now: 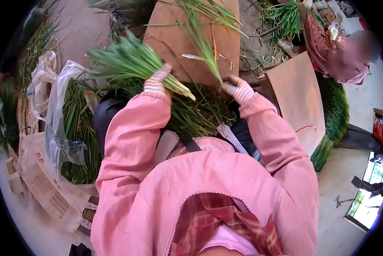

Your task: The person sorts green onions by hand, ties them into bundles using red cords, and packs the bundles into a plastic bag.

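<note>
My left hand (158, 81), in a striped glove, is closed round a thick bunch of green stalks (133, 57). Their leaves fan out to the upper left and the pale ends point to the lower right. A few thin green stalks (206, 53) are pinched at their lower end in my gloved right hand (238, 88), over the near right corner of a brown board (191, 38). More loose leaves lie across the far part of this board. Below and between my hands, a heap of green leaves (187, 113) covers my lap area.
At the left stand a clear plastic bag (65, 128) beside long greens and a pale woven sack (50, 179). Another board (298, 100) leans at the right, by stacked green bundles (334, 111). A person in a checked top (323, 51) sits at the upper right.
</note>
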Available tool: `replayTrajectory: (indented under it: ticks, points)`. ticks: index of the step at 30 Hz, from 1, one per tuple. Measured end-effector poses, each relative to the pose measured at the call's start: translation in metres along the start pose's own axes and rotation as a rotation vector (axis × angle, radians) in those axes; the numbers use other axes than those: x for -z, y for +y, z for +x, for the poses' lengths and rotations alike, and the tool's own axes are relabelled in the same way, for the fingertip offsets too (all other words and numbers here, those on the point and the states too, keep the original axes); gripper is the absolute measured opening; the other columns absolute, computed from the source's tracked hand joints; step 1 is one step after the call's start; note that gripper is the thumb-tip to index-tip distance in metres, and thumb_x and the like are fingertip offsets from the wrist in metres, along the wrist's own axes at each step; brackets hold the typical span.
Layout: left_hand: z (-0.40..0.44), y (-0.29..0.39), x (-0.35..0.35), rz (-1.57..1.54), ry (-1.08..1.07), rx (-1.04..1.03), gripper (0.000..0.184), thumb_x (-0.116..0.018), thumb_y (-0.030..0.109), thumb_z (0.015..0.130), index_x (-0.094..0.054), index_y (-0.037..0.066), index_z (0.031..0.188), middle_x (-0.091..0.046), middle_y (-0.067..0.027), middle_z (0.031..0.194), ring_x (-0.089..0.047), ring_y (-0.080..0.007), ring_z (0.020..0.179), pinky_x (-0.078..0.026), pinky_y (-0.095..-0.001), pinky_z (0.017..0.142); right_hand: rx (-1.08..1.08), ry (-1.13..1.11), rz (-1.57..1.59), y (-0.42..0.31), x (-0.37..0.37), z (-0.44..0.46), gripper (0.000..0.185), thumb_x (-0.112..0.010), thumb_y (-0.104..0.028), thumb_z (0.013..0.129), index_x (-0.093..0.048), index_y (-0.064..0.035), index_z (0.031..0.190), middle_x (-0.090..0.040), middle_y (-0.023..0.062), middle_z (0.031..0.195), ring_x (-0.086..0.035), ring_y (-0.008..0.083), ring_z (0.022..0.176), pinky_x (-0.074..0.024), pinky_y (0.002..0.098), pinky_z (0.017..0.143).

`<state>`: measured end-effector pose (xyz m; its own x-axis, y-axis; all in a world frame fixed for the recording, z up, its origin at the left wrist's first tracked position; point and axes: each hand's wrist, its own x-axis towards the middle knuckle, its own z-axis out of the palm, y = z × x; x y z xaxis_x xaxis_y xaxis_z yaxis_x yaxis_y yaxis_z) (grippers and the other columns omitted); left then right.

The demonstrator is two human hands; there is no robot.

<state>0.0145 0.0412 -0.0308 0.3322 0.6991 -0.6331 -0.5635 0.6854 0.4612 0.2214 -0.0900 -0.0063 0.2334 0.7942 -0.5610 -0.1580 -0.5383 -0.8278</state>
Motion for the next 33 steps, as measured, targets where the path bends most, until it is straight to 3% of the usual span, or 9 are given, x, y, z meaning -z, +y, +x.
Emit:
replayTrajectory:
  ticks: [3,6,10,11,14,20,25,28,33]
  points:
    - [0.004,0.026,0.003,-0.016,-0.011,-0.39,0.027,-0.068,0.009,0.066,-0.054,0.004,0.088,-0.054,-0.0052,0.072,-0.054,-0.0191,0.061,-0.046,-0.0341,0.056,0.301,-0.306,-0.794,-0.008,-0.006,-0.032,0.023,-0.06,-0.007,0.071,-0.058,-0.002,0.093,-0.06,0.0063,0.081,-0.055,0.0137,0.078,-0.0425,0.0259,0.071]
    - [0.012,0.055,0.012,0.094,0.04,-0.567,0.032,-0.065,0.01,0.069,-0.049,0.009,0.097,-0.053,-0.0035,0.072,-0.053,-0.015,0.066,-0.046,-0.0298,0.056,0.049,-0.648,-1.075,-0.058,0.008,-0.029,0.027,-0.062,-0.009,0.069,-0.058,-0.0033,0.096,-0.061,0.0098,0.084,-0.056,0.0148,0.082,-0.0424,0.0287,0.076]
    - [-0.009,0.064,-0.006,-0.052,-0.125,-0.497,0.028,-0.059,0.008,0.075,-0.049,0.016,0.099,-0.051,0.0013,0.072,-0.049,-0.0118,0.06,-0.044,-0.0284,0.056,0.422,0.363,-0.839,-0.084,0.052,0.059,0.02,-0.056,-0.015,0.074,-0.058,-0.0064,0.092,-0.059,0.0168,0.08,-0.057,0.0277,0.072,-0.0447,0.0316,0.064]
    - [-0.014,0.061,-0.009,-0.128,-0.158,-0.419,0.028,-0.058,0.008,0.076,-0.049,0.017,0.101,-0.052,0.0021,0.074,-0.049,-0.0113,0.061,-0.044,-0.0296,0.06,0.731,0.439,-0.91,-0.079,0.086,0.103,0.018,-0.055,-0.017,0.075,-0.058,-0.0076,0.09,-0.059,0.0181,0.078,-0.058,0.0284,0.072,-0.0445,0.0323,0.064]
    - [-0.006,0.058,-0.003,-0.148,-0.248,-0.272,0.041,-0.062,0.01,0.073,-0.043,0.018,0.108,-0.053,0.0007,0.077,-0.052,-0.0134,0.065,-0.046,-0.0338,0.061,0.617,0.633,-1.103,-0.093,0.138,0.178,0.018,-0.053,-0.01,0.079,-0.056,-0.0053,0.096,-0.059,0.0157,0.081,-0.057,0.0215,0.074,-0.0437,0.0284,0.068]
    - [-0.004,0.054,0.002,-0.154,-0.253,-0.156,0.012,-0.06,0.014,0.076,-0.055,0.007,0.084,-0.055,0.001,0.077,-0.053,-0.0121,0.068,-0.046,-0.0321,0.063,0.171,0.597,-1.415,-0.115,0.14,0.217,0.033,-0.051,-0.03,0.078,-0.052,-0.0083,0.102,-0.057,0.0194,0.09,-0.053,0.035,0.085,-0.0427,0.0358,0.074]
    - [-0.002,0.052,-0.001,-0.169,-0.205,-0.151,0.043,-0.063,0.005,0.071,-0.044,0.015,0.108,-0.055,0.0,0.079,-0.054,-0.0135,0.066,-0.047,-0.0328,0.061,0.29,0.62,-1.342,-0.133,0.156,0.218,0.031,-0.053,-0.031,0.077,-0.057,-0.0064,0.095,-0.059,0.017,0.088,-0.055,0.0309,0.082,-0.0433,0.0333,0.073]
    - [-0.003,0.053,-0.002,-0.215,-0.196,-0.139,0.042,-0.062,0.004,0.072,-0.044,0.016,0.108,-0.055,0.0001,0.079,-0.054,-0.0134,0.066,-0.046,-0.0327,0.062,0.47,0.67,-1.035,-0.139,0.166,0.195,0.025,-0.054,-0.026,0.078,-0.058,-0.0071,0.094,-0.061,0.0121,0.081,-0.057,0.0211,0.074,-0.0434,0.0281,0.068]
    - [-0.001,0.049,0.002,-0.181,-0.256,-0.113,0.022,-0.059,0.007,0.075,-0.05,0.009,0.096,-0.053,-0.0004,0.08,-0.052,-0.0133,0.07,-0.045,-0.0322,0.066,0.353,0.548,-1.086,-0.068,0.176,0.182,0.026,-0.051,-0.027,0.076,-0.056,-0.0072,0.091,-0.058,0.0174,0.082,-0.055,0.0336,0.079,-0.0433,0.0351,0.07]
